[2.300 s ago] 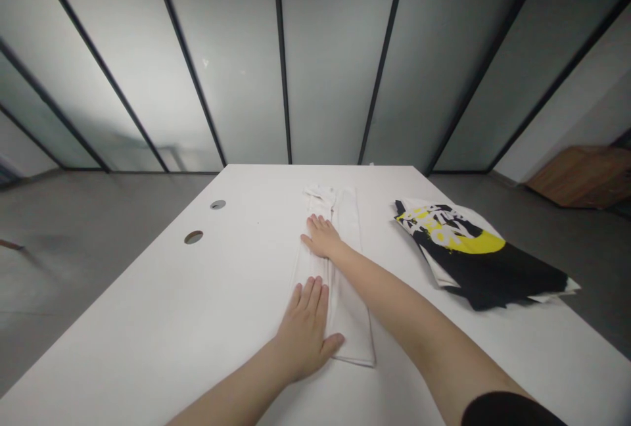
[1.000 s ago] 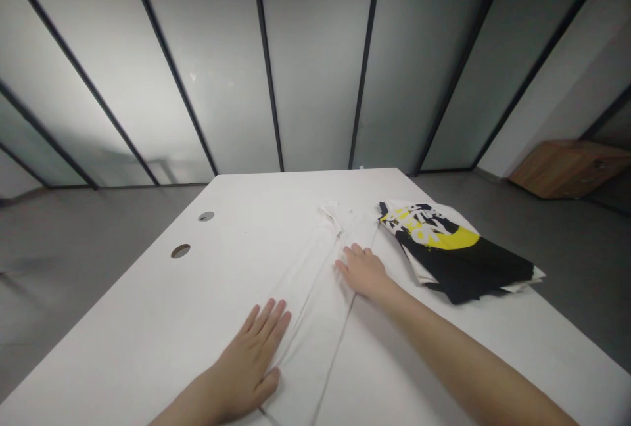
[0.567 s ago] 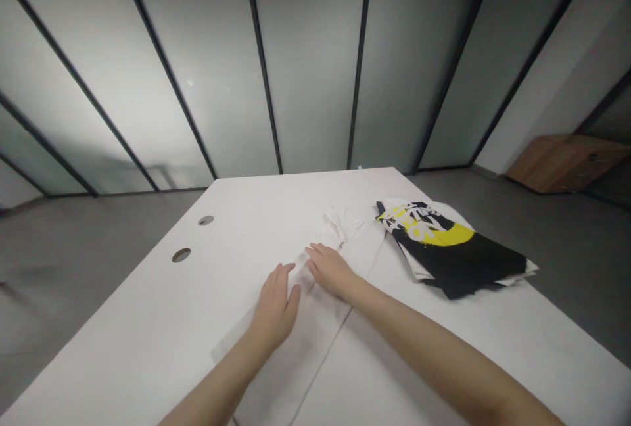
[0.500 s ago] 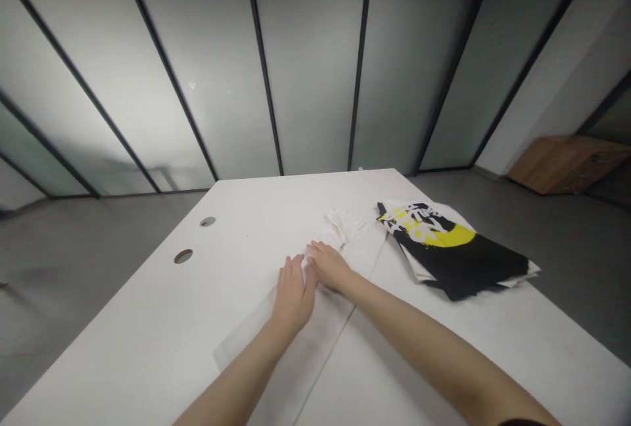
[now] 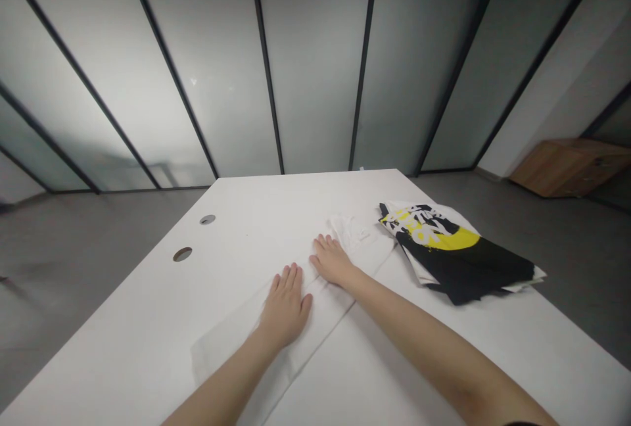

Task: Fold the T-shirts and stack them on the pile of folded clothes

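Observation:
A thin white garment (image 5: 323, 311), probably a T-shirt, lies in a long folded strip running diagonally over the table. Its far end is crumpled, and its near part is hidden by my left forearm. My left hand (image 5: 286, 307) rests flat on the strip, fingers stretched forward. Farther up, my right hand (image 5: 331, 260) presses down near the crumpled end, palm down with the fingers extended. Neither hand grips the fabric. To the right of the strip is a stack of folded cloth (image 5: 453, 252) with a black, white and yellow print.
The white table (image 5: 276, 206) has two round holes on its left side, a nearer hole (image 5: 183, 254) and a farther hole (image 5: 208, 219). Frosted glass panels (image 5: 315, 64) stand behind it. A wooden cabinet (image 5: 566, 166) is on the floor at the right.
My hands have moved apart along the garment: the left slid back toward me, the right slightly away. The strip now lies flatter and wider between them.

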Demonstrator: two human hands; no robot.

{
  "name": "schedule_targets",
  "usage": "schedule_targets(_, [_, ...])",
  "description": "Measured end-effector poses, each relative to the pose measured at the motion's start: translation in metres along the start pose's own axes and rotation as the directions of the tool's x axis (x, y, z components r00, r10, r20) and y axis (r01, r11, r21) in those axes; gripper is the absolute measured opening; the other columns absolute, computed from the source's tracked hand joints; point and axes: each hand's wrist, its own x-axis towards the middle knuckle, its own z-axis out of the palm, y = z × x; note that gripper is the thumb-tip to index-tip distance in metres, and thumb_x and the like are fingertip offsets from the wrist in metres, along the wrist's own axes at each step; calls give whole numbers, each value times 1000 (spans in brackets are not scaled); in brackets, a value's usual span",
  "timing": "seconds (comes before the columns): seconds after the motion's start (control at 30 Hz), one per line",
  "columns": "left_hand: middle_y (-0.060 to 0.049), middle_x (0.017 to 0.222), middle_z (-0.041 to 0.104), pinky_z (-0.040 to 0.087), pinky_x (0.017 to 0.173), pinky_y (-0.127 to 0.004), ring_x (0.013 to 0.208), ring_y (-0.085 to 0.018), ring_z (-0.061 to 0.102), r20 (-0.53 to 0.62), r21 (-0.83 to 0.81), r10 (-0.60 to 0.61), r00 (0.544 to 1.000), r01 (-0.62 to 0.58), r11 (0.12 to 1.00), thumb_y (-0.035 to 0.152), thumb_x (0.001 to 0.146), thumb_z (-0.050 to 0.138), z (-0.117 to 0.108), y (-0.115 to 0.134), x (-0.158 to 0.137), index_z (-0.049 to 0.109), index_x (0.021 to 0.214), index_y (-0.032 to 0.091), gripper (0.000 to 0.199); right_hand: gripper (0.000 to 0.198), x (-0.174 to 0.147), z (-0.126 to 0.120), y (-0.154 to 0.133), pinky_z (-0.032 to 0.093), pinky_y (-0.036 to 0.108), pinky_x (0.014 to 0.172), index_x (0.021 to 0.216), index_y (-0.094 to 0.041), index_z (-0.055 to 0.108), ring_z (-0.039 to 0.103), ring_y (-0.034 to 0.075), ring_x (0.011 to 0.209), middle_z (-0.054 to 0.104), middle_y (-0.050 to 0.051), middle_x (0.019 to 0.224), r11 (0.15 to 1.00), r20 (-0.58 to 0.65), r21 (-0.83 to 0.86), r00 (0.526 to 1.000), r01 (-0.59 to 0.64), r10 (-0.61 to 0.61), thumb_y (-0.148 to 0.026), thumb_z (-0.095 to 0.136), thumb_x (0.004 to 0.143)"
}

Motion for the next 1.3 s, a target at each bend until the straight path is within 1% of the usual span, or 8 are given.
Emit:
schedule_targets(0.2, [-15,171,34,30,128,-53,160,-31,30,-5,9,111,994,-111,994,48,108,33,-6,-42,-39,30,169,15,69,67,-13,3,-12,21,49,128,162,-4,39,26,38,160,29,24,172,999,19,13,999,32,-32,-41,41,106])
schedule_targets(0.4, [-14,173,30,25,128,-60,161,-35,26,84,44,53,995,-56,997,46,106,36,-13,-44,-45,32,168,18,69,69,-13,0,14,19,50,128,163,-4,36,23,38,161,26,24,173,992,-5,11,992,-124,124,-43,39,107])
schedule_targets(0.57, [-20,164,46,38,119,-63,151,-41,44,189,14,-38,981,37,999,55,104,38,-42,-27,-22,54,154,16,66,67,-11,-3,36,20,54,126,162,-6,37,22,40,160,27,22,173,977,-44,-3,976,-212,211,-42,38,105])
schedule_targets(0.7, [-20,137,69,50,109,-52,130,-34,64,111,-11,-118,987,120,993,44,108,35,-63,1,23,68,128,15,48,67,-12,-3,37,20,54,126,162,-6,38,21,40,160,28,22,173,977,-63,-10,975,-213,212,-42,38,105])
schedule_targets(0.9, [-19,165,46,36,123,-56,155,-37,39,23,-73,-77,997,78,994,38,107,40,-30,41,69,49,156,11,57,68,-13,-6,42,22,57,125,164,-13,38,24,43,158,29,19,173,964,-67,-12,962,-266,265,-47,38,105])
schedule_targets(1.03, [-17,168,42,30,126,-58,156,-37,36,17,-85,-21,1000,23,996,42,107,38,-10,44,64,45,160,12,62,66,-11,-12,53,25,55,124,163,-15,40,27,42,158,32,18,173,947,-75,-17,945,-320,318,-46,36,106])
schedule_targets(1.2, [-15,169,39,28,128,-56,159,-34,31,70,-84,17,997,-11,996,43,107,37,-13,37,50,41,163,13,64,67,-11,-19,62,26,56,121,163,-16,41,32,44,154,32,16,173,891,-87,-13,888,-454,451,-48,38,104])
schedule_targets(1.3, [-13,171,37,27,130,-54,160,-32,30,83,-81,35,996,-28,996,45,108,36,-14,33,41,39,165,15,64,61,-13,-26,64,30,57,117,153,-14,54,43,45,145,46,20,162,870,-97,-36,868,-493,488,-46,40,103])
